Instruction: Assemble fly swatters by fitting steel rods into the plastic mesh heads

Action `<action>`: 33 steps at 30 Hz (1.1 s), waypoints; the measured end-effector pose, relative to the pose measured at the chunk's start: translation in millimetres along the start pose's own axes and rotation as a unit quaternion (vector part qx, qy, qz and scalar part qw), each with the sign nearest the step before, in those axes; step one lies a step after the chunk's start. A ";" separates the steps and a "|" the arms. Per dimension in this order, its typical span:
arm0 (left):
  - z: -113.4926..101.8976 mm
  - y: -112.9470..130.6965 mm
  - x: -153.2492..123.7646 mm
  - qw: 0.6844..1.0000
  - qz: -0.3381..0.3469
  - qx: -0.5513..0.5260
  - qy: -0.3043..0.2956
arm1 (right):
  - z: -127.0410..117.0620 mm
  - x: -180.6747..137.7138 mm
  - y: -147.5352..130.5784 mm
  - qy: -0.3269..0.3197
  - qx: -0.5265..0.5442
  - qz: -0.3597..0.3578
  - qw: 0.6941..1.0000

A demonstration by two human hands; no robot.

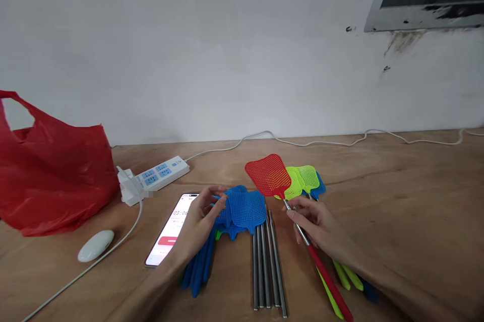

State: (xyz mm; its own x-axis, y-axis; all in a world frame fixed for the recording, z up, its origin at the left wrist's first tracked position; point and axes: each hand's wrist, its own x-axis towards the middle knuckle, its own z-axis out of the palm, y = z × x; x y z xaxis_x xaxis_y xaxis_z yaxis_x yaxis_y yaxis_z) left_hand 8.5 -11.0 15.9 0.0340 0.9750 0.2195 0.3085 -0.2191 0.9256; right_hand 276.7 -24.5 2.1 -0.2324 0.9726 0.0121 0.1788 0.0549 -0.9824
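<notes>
Right of the steel rods (pixel 265 266), your right hand (pixel 319 226) pinched the red swatter (pixel 269 175) by its shaft. Left of them, your left hand (pixel 198 223) gripped the blue swatters (pixel 244 208).

White wall (pixel 227 50), stained below a grey window frame (pixel 416 15) — wooden tabletop (pixel 416 186), even light.

We see matt plastic mesh swatters (pixel 245 208) flanking the shiny, smooth metal rods (pixel 266 266), all upon a matt wooden table (pixel 397 186).

The red bag (pixel 49 176) runs off the left edge. The left hand (pixel 200 223) hides part of the phone (pixel 166 241); its screen text is too small to read.
</notes>
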 end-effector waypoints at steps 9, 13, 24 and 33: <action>-3.2 0.0 -4.7 0.944 0.099 0.314 0.006 | -0.5 4.1 16.2 0.065 -0.047 -0.037 0.996; -3.3 -1.6 -4.3 0.860 0.081 0.503 -0.023 | -4.1 5.0 18.8 0.091 -0.144 -0.097 0.981; 1.8 -7.5 -3.7 0.811 0.068 0.577 -0.071 | -13.7 6.8 13.4 0.121 -0.432 -0.158 0.880; 2.2 -5.5 -3.1 0.801 0.050 0.590 -0.084 | -14.5 3.7 13.9 0.100 -0.528 -0.144 0.831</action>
State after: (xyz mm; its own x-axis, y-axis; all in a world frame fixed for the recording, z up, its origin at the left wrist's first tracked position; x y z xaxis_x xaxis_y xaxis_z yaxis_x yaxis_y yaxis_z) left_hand 8.7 -12.7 9.4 0.2112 0.9677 0.1376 0.9772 -0.2058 -0.0523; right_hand 292.2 -16.9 -8.8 -0.2656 0.8974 0.3523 0.9073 0.3562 -0.2234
